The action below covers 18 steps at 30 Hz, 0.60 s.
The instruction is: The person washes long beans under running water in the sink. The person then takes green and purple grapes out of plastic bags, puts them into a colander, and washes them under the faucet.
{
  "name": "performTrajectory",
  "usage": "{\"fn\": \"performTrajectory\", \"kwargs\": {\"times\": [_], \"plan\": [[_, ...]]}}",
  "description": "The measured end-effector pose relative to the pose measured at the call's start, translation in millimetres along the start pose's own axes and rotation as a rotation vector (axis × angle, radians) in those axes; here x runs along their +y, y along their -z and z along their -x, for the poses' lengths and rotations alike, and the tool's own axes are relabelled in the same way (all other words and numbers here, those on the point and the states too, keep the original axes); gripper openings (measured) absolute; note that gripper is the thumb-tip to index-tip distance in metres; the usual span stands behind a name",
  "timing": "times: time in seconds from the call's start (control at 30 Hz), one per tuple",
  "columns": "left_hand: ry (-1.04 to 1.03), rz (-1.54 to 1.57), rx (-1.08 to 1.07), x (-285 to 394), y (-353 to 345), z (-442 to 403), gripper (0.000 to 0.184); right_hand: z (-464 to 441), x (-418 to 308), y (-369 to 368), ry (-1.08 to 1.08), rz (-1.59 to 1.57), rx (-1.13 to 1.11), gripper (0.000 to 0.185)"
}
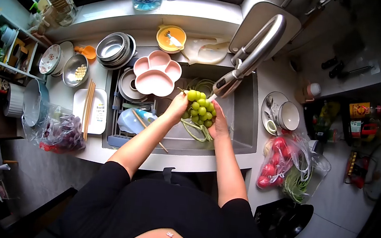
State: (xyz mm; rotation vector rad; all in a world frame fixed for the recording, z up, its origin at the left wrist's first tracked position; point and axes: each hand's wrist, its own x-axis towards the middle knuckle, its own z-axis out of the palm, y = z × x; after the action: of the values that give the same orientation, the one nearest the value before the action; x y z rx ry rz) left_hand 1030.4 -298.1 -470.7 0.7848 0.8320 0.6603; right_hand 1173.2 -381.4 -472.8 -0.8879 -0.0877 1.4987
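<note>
A bunch of green grapes [199, 107] is held over the sink [240, 137], right under the spout of the tap [233, 79]. A pale streak, apparently water, runs from the spout onto the fruit. My left hand [178, 106] grips the bunch from the left, near its stem. On the other side my right hand [219, 123] is wrapped around the grapes, its fingers partly hidden behind them. Long green beans [196, 133] lie in the basin below. A pink paw-shaped plate [157, 74] sits just left of my left hand, over the dish rack.
Left of the sink stand stacked metal bowls [113, 47], a white tray [96, 119] with chopsticks [89, 106] and a bag of dark red grapes [58, 131]. To the right are a plate with a white bowl [289, 116] and a bag of red produce [276, 163].
</note>
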Motion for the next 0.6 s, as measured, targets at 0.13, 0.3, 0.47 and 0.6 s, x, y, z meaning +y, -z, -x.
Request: {"fn": "performTrajectory", "kwargs": {"times": [0.13,0.3,0.47,0.6], "plan": [[-0.069,-0.286,0.119,-47.2,-18.9,-39.0,0.028,-10.9,2.5,37.8,0.034,-0.005,0.014,0.033],[-0.166,-0.519,0.159,-83.0,-30.9,-55.9,0.021,-32.7,7.5,87.1,0.092,0.210,0.251,0.036],[-0.267,-0.657,0.162,-78.5,-33.8,-40.8,0.012,-41.4,5.7,65.3,0.386,0.501,0.183,0.049],[-0.607,-0.911,0.201,-54.1,-48.5,-20.7,0.013,-47.7,25.7,33.0,0.457,0.626,0.144,0.023]]}}
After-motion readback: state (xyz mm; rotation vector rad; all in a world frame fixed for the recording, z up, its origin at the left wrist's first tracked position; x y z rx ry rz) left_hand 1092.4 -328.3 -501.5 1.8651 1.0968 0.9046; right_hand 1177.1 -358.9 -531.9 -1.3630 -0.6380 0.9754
